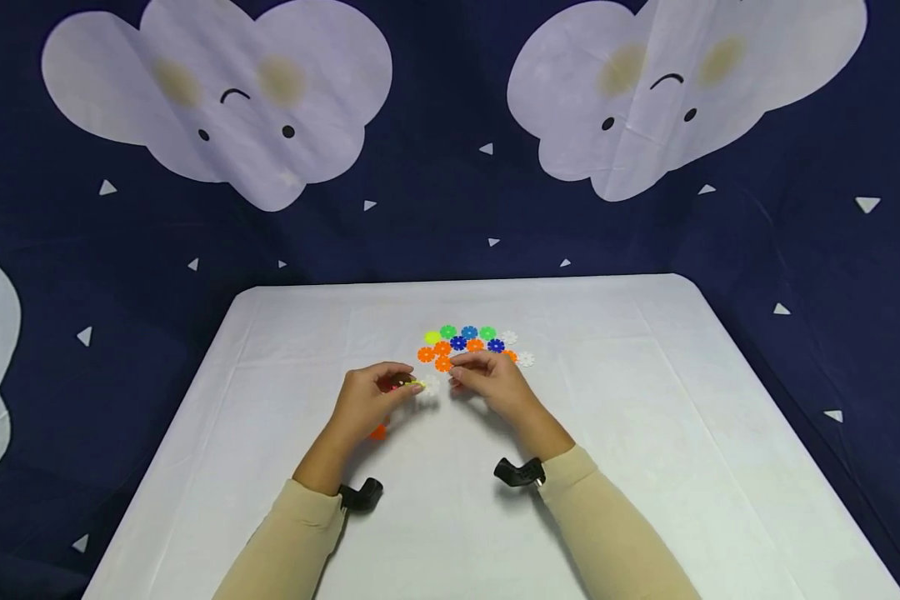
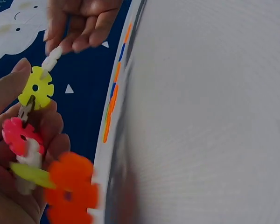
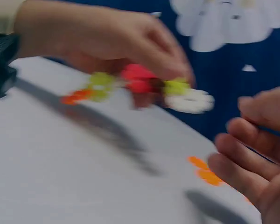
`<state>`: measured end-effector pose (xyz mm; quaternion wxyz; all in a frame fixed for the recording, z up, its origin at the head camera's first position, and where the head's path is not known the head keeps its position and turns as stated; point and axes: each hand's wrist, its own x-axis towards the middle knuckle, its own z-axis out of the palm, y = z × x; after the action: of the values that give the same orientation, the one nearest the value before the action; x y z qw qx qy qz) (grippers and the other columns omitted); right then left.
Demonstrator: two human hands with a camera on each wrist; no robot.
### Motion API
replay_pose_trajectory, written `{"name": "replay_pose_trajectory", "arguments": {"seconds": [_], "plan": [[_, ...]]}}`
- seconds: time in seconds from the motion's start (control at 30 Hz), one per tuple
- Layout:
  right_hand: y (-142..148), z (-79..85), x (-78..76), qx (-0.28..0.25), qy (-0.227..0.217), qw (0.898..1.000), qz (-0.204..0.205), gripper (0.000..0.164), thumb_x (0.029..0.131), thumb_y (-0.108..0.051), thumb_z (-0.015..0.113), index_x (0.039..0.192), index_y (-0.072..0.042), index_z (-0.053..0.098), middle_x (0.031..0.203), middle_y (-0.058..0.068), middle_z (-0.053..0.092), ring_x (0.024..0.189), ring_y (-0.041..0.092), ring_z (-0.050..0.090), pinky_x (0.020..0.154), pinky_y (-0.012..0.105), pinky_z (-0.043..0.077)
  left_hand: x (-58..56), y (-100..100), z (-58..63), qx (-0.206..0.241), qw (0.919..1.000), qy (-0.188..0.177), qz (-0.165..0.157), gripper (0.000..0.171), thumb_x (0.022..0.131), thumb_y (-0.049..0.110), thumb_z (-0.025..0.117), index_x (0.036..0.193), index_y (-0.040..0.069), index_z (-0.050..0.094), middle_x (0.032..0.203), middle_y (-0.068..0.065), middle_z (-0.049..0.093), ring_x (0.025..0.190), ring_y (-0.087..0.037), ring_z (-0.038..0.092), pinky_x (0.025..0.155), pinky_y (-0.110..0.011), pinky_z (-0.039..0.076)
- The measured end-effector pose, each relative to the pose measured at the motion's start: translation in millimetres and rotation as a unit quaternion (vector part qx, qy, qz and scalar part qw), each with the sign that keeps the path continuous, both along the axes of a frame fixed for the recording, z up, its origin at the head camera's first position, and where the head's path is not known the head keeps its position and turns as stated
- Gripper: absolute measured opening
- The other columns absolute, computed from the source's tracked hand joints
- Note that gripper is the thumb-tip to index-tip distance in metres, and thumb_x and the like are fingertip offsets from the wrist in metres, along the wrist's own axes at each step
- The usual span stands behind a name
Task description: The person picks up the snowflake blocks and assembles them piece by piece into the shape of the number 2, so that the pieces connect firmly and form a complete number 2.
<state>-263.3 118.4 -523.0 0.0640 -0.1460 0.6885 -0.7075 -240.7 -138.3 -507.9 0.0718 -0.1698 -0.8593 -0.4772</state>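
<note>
My left hand (image 1: 363, 402) pinches a chain of slotted flower-shaped plastic discs, thumb and fingers at its yellow disc (image 2: 44, 89). A white disc (image 3: 191, 103) is joined at the far end, pointing toward the right hand. Back along the chain in the left wrist view come a brown disc (image 2: 31, 102), a pink disc (image 2: 13, 133), a white one, a yellow-green one (image 2: 33, 174) and orange at the tail (image 2: 79, 175). Just right of the chain's white end, my right hand (image 1: 495, 386) has loosely bent fingers with nothing between them.
Beyond the hands, loose flower discs (image 1: 475, 344) in orange, blue, green, yellow and white lie flat in a cluster on the white table (image 1: 435, 533). A dark blue cloth with clouds (image 1: 435, 225) hangs behind the table. Each wrist carries a black camera (image 1: 362, 496).
</note>
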Motion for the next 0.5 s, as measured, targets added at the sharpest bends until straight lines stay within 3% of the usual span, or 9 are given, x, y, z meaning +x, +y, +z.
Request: {"name": "replay_pose_trajectory", "arguments": {"seconds": [0.1, 0.17, 0.23, 0.3, 0.37, 0.5], "plan": [[18, 2.3, -8.5, 0.032, 0.021, 0.992, -0.119, 0.024, 0.100, 0.001, 0.071, 0.119, 0.016, 0.068, 0.103, 0.021, 0.073, 0.089, 0.032, 0.071, 0.080, 0.039, 0.061, 0.6, -1, 1.2, 0.024, 0.9988, -0.042, 0.008, 0.037, 0.087, 0.025, 0.091, 0.113, 0.002, 0.079, 0.095, 0.003, 0.077, 0.083, -0.018, 0.070, 0.076, -0.032, 0.059], [31, 2.7, -12.2, 0.098, 0.039, 0.974, -0.202, 0.021, 0.098, -0.002, 0.073, 0.115, 0.011, 0.072, 0.102, 0.019, 0.073, 0.090, 0.029, 0.067, 0.081, 0.035, 0.059, 0.5, -2, 1.0, 0.039, 0.9968, -0.069, 0.011, 0.037, 0.087, 0.026, 0.091, 0.113, 0.003, 0.079, 0.096, 0.003, 0.076, 0.085, -0.020, 0.069, 0.077, -0.032, 0.059], [42, 1.2, -15.3, 0.177, 0.052, 0.949, -0.256, 0.021, 0.096, -0.005, 0.074, 0.114, 0.007, 0.074, 0.105, 0.019, 0.071, 0.095, 0.032, 0.064, 0.086, 0.038, 0.054, 0.5, -3, 1.6, 0.052, 0.9946, -0.089, 0.012, 0.036, 0.086, 0.026, 0.091, 0.112, 0.003, 0.080, 0.096, 0.003, 0.076, 0.086, -0.022, 0.069, 0.078, -0.033, 0.058], [51, -1.7, -17.2, 0.245, 0.053, 0.928, -0.277, 0.024, 0.095, -0.007, 0.074, 0.117, 0.004, 0.075, 0.113, 0.021, 0.068, 0.104, 0.037, 0.060, 0.093, 0.044, 0.047, 0.0, -3, 1.2, 0.061, 0.9928, -0.102, 0.013, 0.035, 0.086, 0.026, 0.091, 0.112, 0.004, 0.080, 0.097, 0.002, 0.076, 0.087, -0.024, 0.068, 0.078, -0.034, 0.058], [56, -5.4, -18.6, 0.298, 0.049, 0.914, -0.273, 0.028, 0.094, -0.007, 0.074, 0.121, 0.003, 0.075, 0.119, 0.023, 0.065, 0.112, 0.041, 0.056, 0.098, 0.050, 0.042, -1.0, -3, 0.7, 0.066, 0.9917, -0.110, 0.010, 0.035, 0.087, 0.026, 0.091, 0.111, 0.004, 0.080, 0.097, 0.002, 0.076, 0.088, -0.025, 0.068, 0.079, -0.035, 0.057], [61, -10.0, -20.0, 0.359, 0.051, 0.901, -0.239, 0.026, 0.094, -0.002, 0.074, 0.119, 0.005, 0.075, 0.115, 0.024, 0.065, 0.112, 0.042, 0.056, 0.100, 0.053, 0.041, -2.0, -3, 0.0, 0.072, 0.9905, -0.117, 0.003, 0.035, 0.088, 0.027, 0.090, 0.112, 0.003, 0.080, 0.098, 0.001, 0.076, 0.090, -0.026, 0.068, 0.081, -0.038, 0.057]]}}
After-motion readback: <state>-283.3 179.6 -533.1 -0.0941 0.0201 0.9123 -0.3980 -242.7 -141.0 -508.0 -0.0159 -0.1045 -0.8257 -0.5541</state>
